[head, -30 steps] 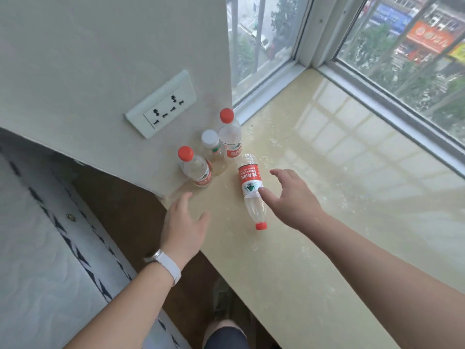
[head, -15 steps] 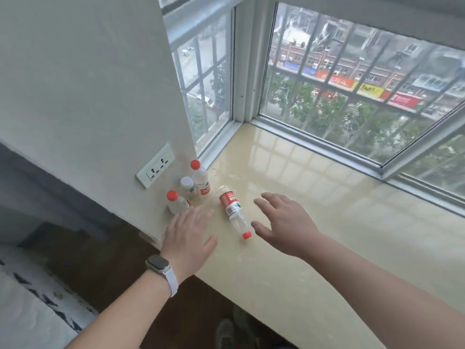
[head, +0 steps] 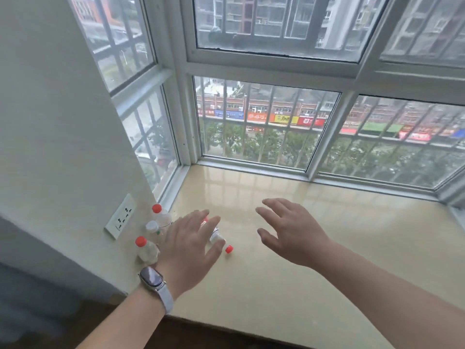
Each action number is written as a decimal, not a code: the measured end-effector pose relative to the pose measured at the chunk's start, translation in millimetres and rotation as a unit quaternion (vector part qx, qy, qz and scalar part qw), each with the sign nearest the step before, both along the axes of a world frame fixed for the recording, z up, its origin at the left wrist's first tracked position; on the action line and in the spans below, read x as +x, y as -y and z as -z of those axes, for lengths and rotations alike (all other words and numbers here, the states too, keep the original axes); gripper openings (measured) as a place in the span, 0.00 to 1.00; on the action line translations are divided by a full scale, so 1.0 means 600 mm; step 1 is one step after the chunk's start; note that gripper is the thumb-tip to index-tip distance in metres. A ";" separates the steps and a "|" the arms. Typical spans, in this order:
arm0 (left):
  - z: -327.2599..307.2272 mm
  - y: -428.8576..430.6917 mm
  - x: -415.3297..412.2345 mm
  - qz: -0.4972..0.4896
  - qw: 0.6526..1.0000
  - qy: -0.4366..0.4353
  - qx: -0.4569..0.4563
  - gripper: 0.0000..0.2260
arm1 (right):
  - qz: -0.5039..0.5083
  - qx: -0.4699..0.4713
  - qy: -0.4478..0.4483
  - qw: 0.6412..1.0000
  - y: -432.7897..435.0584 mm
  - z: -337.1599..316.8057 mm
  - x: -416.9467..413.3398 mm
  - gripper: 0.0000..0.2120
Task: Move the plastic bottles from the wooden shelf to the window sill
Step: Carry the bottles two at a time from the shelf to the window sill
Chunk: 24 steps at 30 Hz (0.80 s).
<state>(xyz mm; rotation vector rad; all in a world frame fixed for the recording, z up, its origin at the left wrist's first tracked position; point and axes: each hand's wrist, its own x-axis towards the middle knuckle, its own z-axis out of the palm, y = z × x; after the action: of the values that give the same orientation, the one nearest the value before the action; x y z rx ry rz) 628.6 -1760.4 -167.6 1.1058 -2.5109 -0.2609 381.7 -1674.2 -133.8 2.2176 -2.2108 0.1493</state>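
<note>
Grip, left hand (head: pixel 187 250): fingers spread and loosely extended, palm down, holding nothing; it hovers over the lying bottle and hides most of its body. A smartwatch (head: pixel 151 277) with a pale strap sits on that wrist.

Grip, right hand (head: pixel 289 234): wide, fingers splayed, empty, held above bare sill toward the middle of its surface, well apart from all bottles.

Window sill (head: pixel 314 260): glossy cream stone slab, bounded at its far edge by the window frame and at its left edge by a wall.

Lying bottle (head: pixel 217 236): clear plastic, on its side near the sill's left end, red cap (head: pixel 228 249) pointing toward the near edge; only the neck end and a sliver of red label show past the left hand. Whether the fingers touch it is unclear from this angle.

Standing bottles, three, upright in a close group at the sill's left edge against the wall: far bottle (head: pixel 161 216) with red cap; middle bottle (head: pixel 154 230) with white cap; near bottle (head: pixel 146 249) with red cap, just beside the left wrist.

Wall socket (head: pixel 120 216): white plate on the wall, left of the standing group.
</note>
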 end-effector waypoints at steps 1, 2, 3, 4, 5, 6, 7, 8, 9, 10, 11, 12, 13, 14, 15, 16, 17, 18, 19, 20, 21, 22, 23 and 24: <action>-0.007 -0.006 -0.005 0.012 1.000 -0.007 -0.008 0.22 | 0.004 -0.005 -0.001 1.000 -0.012 -0.004 -0.003 0.24; -0.014 -0.012 -0.010 0.025 0.999 -0.013 -0.017 0.22 | 0.010 -0.012 -0.001 1.000 -0.024 -0.009 -0.007 0.24; -0.020 -0.018 -0.017 0.038 0.999 -0.016 -0.023 0.22 | 0.017 -0.020 0.000 1.000 -0.034 -0.014 -0.011 0.24; -0.027 -0.024 -0.025 0.052 0.998 -0.019 -0.027 0.22 | 0.025 -0.031 0.001 0.999 -0.045 -0.020 -0.015 0.23; -0.033 -0.031 -0.035 0.065 0.997 -0.020 -0.027 0.22 | 0.036 -0.043 0.004 0.998 -0.057 -0.026 -0.020 0.23; -0.039 -0.037 -0.046 0.079 0.996 -0.021 -0.028 0.22 | 0.050 -0.055 0.009 0.997 -0.071 -0.032 -0.024 0.23; -0.044 -0.043 -0.060 0.094 0.995 -0.022 -0.031 0.22 | 0.064 -0.068 0.013 0.996 -0.087 -0.037 -0.029 0.23; -0.049 -0.048 -0.077 0.109 0.993 -0.023 -0.037 0.22 | 0.076 -0.080 0.013 0.994 -0.103 -0.042 -0.037 0.23; -0.055 -0.053 -0.097 0.127 0.991 -0.024 -0.043 0.22 | 0.088 -0.091 0.009 0.992 -0.121 -0.047 -0.047 0.23; -0.059 -0.059 -0.121 0.146 0.988 -0.027 -0.049 0.22 | 0.099 -0.097 0.004 0.990 -0.140 -0.050 -0.059 0.23; -0.063 -0.067 -0.146 0.165 0.984 -0.030 -0.058 0.22 | 0.112 -0.101 -0.001 0.989 -0.161 -0.053 -0.074 0.23; -0.065 -0.074 -0.172 0.184 0.980 -0.033 -0.066 0.22 | 0.126 -0.103 -0.004 0.987 -0.184 -0.054 -0.090 0.23; -0.067 -0.082 -0.199 0.202 0.976 -0.035 -0.072 0.22 | 0.142 -0.103 -0.007 0.985 -0.206 -0.055 -0.107 0.23; -0.068 -0.091 -0.227 0.221 0.972 -0.035 -0.076 0.22 | 0.157 -0.103 -0.010 0.982 -0.229 -0.056 -0.125 0.23; -0.070 -0.101 -0.255 0.239 0.967 -0.033 -0.079 0.22 | 0.173 -0.104 -0.013 0.979 -0.252 -0.058 -0.143 0.23; -0.072 -0.112 -0.284 0.255 0.963 -0.029 -0.083 0.22 | 0.187 -0.106 -0.017 0.976 -0.275 -0.059 -0.161 0.23; -0.074 -0.125 -0.313 0.269 0.959 -0.024 -0.086 0.22 | 0.202 -0.110 -0.021 0.973 -0.297 -0.061 -0.180 0.24; -0.076 -0.140 -0.341 0.280 0.955 -0.017 -0.091 0.22 | 0.216 -0.112 -0.024 0.970 -0.320 -0.063 -0.199 0.24; -0.081 -0.157 -0.371 0.291 0.952 -0.010 -0.093 0.22 | 0.230 -0.114 -0.027 0.966 -0.343 -0.065 -0.219 0.24; -0.085 -0.176 -0.400 0.302 0.949 -0.005 -0.093 0.22 | 0.245 -0.117 -0.030 0.962 -0.366 -0.067 -0.238 0.24; -0.090 -0.195 -0.429 0.314 0.945 -0.002 -0.091 0.22 | 0.259 -0.120 -0.032 0.958 -0.389 -0.068 -0.257 0.24; -0.095 -0.214 -0.459 0.326 0.941 0.001 -0.091 0.23 | 0.272 -0.124 -0.034 0.954 -0.412 -0.069 -0.277 0.24; -0.100 -0.233 -0.488 0.338 0.936 0.004 -0.093 0.23 | 0.284 -0.126 -0.035 0.950 -0.436 -0.069 -0.296 0.24; -0.105 -0.252 -0.518 0.350 0.932 0.007 -0.096 0.23 | 0.297 -0.127 -0.036 0.946 -0.459 -0.068 -0.316 0.24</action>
<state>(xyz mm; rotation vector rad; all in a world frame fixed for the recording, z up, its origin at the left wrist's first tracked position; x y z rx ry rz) 317.7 -1609.2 -104.4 0.1036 -2.7776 -0.1845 192.4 -1399.0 -93.0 1.3387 -2.5266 0.3138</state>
